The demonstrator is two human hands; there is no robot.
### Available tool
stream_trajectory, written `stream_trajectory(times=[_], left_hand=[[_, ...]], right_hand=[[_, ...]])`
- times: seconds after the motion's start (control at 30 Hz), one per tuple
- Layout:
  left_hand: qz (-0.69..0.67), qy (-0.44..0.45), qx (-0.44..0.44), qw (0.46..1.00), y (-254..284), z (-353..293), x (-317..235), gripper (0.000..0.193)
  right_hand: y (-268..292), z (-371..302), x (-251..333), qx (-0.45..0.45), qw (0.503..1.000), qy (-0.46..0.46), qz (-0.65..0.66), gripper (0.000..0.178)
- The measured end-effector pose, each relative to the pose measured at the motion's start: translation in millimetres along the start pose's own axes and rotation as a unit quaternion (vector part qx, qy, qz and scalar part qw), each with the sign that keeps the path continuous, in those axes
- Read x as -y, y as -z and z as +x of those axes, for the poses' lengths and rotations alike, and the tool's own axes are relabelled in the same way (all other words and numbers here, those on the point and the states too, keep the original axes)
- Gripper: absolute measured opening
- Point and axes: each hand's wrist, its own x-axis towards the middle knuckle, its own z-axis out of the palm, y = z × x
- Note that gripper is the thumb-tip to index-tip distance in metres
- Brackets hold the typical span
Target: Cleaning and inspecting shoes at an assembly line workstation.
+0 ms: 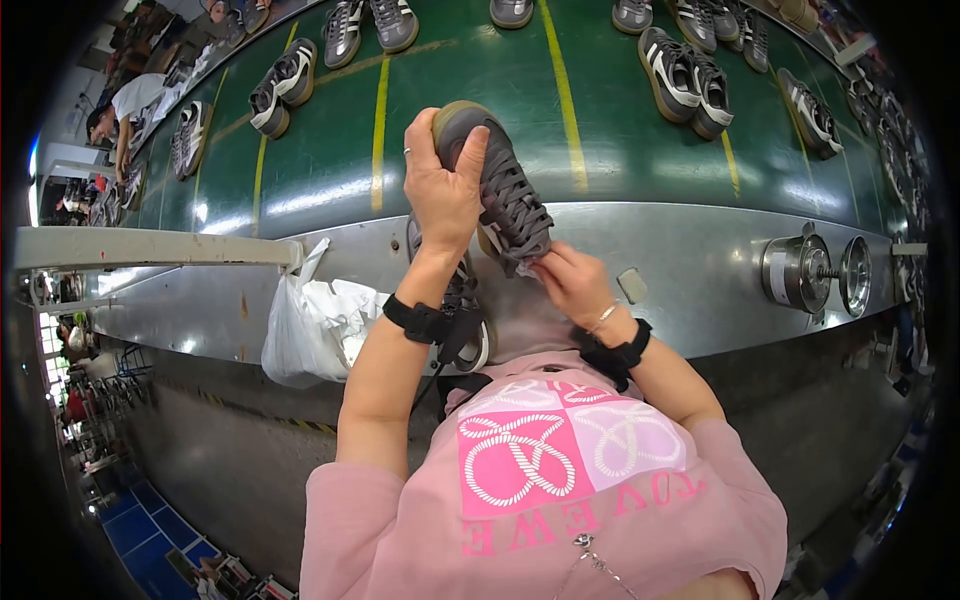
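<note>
The grey shoe is in my grip above the metal ledge. My left hand clasps its toe, thumb on top; my right hand pinches at its collar end, where a pale bit of unclear kind shows at the fingertips.

Containers: left of the shoe, a translucent plastic bag holds crumpled white sheets; well to the right, a steel canister lies on its side, contents hidden.

Surroundings: just below the shoe is a second shoe, partly blocked by my left forearm. Right, a small pale block. Left, a white beam juts over the ledge. Beyond, a green belt carries more grey shoes.
</note>
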Motion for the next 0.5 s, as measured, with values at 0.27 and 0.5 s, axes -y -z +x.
stream_trajectory(times=[0.27, 0.5], left_hand=[[0.049, -0.084, -0.011, 0.995, -6, -15, -15, 0.047], [0.068, -0.126, -0.007, 0.99, -20, -28, -26, 0.054]], right_hand=[[6, -10, -13, 0.203, 0.976, -0.03, -0.074, 0.01], [-24, -19, -35, 0.212, 0.968, -0.05, -0.128, 0.014]])
